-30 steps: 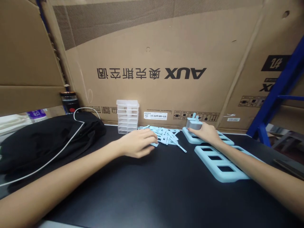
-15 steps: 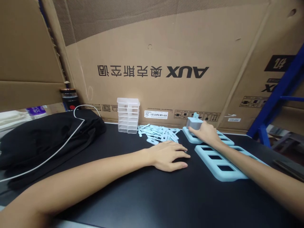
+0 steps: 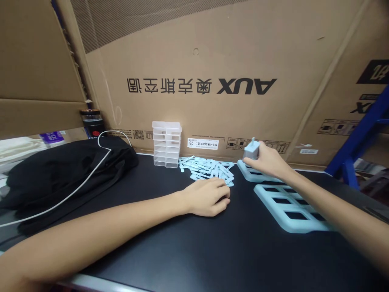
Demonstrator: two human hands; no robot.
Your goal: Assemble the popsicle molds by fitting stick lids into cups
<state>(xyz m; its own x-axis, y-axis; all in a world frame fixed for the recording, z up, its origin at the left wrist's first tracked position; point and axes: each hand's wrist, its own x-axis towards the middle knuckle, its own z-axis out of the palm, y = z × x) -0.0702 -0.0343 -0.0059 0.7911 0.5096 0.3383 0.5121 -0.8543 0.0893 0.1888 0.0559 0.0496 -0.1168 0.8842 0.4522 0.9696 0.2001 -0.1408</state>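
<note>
My right hand (image 3: 268, 160) grips a small grey box (image 3: 251, 153) with a light-blue top and an upright tab. It holds the box, slightly tilted, over the back corner of the far light-blue slotted frame (image 3: 249, 175). A second light-blue frame (image 3: 285, 216) lies nearer, partly behind my right forearm. My left hand (image 3: 208, 197) rests on the black tabletop with its fingers curled in; whether anything is under them is hidden. Just behind it spreads a heap of flat light-blue pieces (image 3: 209, 167), several with slots.
A clear compartment organizer (image 3: 166, 144) stands upright behind the heap. Black cloth (image 3: 73, 174) with a white cable (image 3: 91, 172) across it lies on the left, near a dark jar (image 3: 92, 125). A large cardboard box (image 3: 194, 101) walls the back, and a blue metal post (image 3: 358, 138) stands right.
My left hand's spread fingers have curled in, and the hand has drawn slightly left. My right hand has lifted and tilted the grey box a little. The view has shifted slightly.
</note>
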